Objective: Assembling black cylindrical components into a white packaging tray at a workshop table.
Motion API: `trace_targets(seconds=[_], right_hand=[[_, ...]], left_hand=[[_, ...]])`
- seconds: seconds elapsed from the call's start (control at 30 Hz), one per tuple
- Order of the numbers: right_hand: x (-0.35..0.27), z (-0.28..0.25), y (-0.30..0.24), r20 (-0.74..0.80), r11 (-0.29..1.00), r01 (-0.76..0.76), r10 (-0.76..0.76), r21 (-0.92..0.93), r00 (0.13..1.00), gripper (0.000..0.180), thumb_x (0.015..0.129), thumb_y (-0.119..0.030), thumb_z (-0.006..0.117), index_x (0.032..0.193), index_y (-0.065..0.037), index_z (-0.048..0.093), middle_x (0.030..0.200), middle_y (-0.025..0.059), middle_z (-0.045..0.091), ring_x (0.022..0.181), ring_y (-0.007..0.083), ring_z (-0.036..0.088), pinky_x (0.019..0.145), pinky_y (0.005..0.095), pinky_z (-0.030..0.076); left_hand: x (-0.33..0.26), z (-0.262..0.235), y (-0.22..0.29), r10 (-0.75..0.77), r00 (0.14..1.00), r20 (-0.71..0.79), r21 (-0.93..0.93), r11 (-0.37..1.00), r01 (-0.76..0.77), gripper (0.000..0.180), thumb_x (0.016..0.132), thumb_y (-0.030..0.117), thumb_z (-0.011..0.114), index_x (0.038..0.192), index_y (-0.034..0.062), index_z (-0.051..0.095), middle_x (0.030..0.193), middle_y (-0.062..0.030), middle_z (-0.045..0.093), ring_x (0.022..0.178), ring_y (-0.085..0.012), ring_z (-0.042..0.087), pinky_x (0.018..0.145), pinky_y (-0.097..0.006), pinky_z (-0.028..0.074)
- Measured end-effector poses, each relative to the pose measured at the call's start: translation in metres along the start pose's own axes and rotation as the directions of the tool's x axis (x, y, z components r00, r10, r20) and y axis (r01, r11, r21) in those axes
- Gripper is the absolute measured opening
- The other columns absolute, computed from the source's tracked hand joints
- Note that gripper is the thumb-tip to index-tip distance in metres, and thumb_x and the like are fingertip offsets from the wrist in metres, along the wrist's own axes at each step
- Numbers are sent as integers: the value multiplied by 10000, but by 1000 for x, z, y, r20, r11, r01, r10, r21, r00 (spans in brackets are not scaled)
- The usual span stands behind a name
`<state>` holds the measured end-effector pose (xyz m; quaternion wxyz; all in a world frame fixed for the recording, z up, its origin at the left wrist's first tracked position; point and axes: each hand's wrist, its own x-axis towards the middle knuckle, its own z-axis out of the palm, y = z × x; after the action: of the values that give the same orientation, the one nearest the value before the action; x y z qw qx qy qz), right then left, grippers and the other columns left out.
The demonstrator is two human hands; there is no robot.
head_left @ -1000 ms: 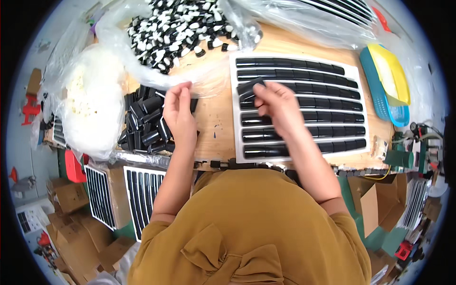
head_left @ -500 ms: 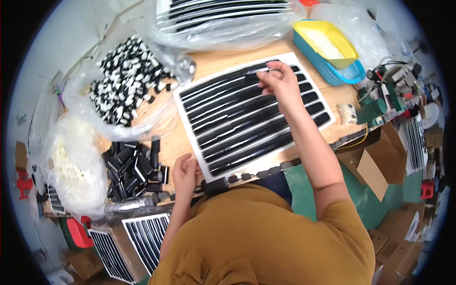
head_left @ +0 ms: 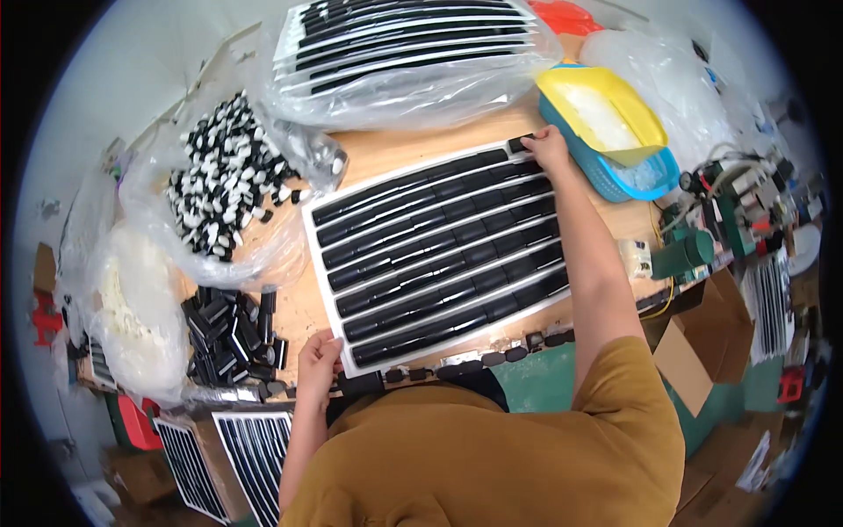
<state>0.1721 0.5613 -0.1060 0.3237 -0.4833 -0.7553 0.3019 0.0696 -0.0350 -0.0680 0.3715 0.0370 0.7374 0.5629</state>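
Note:
A white tray (head_left: 348,359) lies on the wooden bench in front of me, with long rows of short black cylinders (head_left: 413,268) set across it. At its near left corner, my left hand (head_left: 318,362) is closed, with thumb and fingers pinching the edge. My right hand (head_left: 549,149) is closed at the far right corner, beside the end of the top row. Its thumb lies over the corner, while the other fingers are partly hidden. My right forearm covers much of the tray's right edge.
Left of the tray are a heap of black-and-white caps (head_left: 230,171) on plastic film, loose black cylinders (head_left: 230,338) and a bag of pale pieces (head_left: 132,321). Wrapped filled trays (head_left: 413,53) stand behind. A yellow basket (head_left: 645,127) on a blue one (head_left: 615,180), and a green machine (head_left: 685,255), stand right.
My right hand has moved from the top row to the far right corner of the tray. My left hand has come onto the near left corner. The whole view has shifted slightly.

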Motion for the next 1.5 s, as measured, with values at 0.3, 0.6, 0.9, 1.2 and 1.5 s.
trace_targets(seconds=[0.3, 0.6, 0.9, 1.2, 1.5], right_hand=[[-25, -12, -23, 276, 954, 184, -247, 236, 929, 213, 809, -221, 690, 843, -22, 624, 753, 60, 641, 677, 145, 559, 637, 308, 449], [-35, -16, -25, 219, 274, 446, -588, -852, 779, 451, 887, -532, 492, 960, -146, 713, 878, 179, 654, 847, 365, 621, 715, 466, 509], [-26, 1, -31, 281, 574, 369, -239, -731, 929, 592, 918, -529, 441, 1061, 6, 652, 1037, 288, 633, 987, 423, 609, 854, 492, 481], [122, -5, 81, 369, 996, 7, 26, -86, 929, 456, 927, -278, 546, 1133, 130, 541, 1112, 240, 599, 984, 312, 572, 899, 381, 433], [35, -51, 7, 69, 927, 349, -343, -139, 937, 388, 935, -251, 543, 1119, 91, 557, 1058, 221, 617, 916, 305, 572, 861, 363, 453]], left_hand=[[7, 8, -39, 203, 953, -226, 245, 958, -146, 278, 811, 167, 680, 1013, -12, 614, 901, -131, 665, 838, -214, 640, 749, -335, 508], [-4, 22, -20, 184, 949, -254, 336, 937, -91, 282, 811, 210, 638, 1008, 17, 579, 958, -189, 636, 929, -327, 613, 779, -398, 477], [-8, 23, -24, 189, 945, -267, 279, 954, -112, 324, 823, 208, 598, 1059, 2, 514, 1077, -191, 601, 1021, -361, 583, 845, -418, 454], [-6, 28, 0, 21, 987, 162, -499, 865, 64, 372, 937, 149, 475, 1272, 0, 412, 1122, -180, 555, 992, -322, 614, 699, -444, 587], [-32, 12, 33, 219, 962, 162, -472, 874, -119, 367, 945, 74, 404, 1301, -13, 380, 1223, -174, 534, 1011, -299, 625, 722, -438, 595]])
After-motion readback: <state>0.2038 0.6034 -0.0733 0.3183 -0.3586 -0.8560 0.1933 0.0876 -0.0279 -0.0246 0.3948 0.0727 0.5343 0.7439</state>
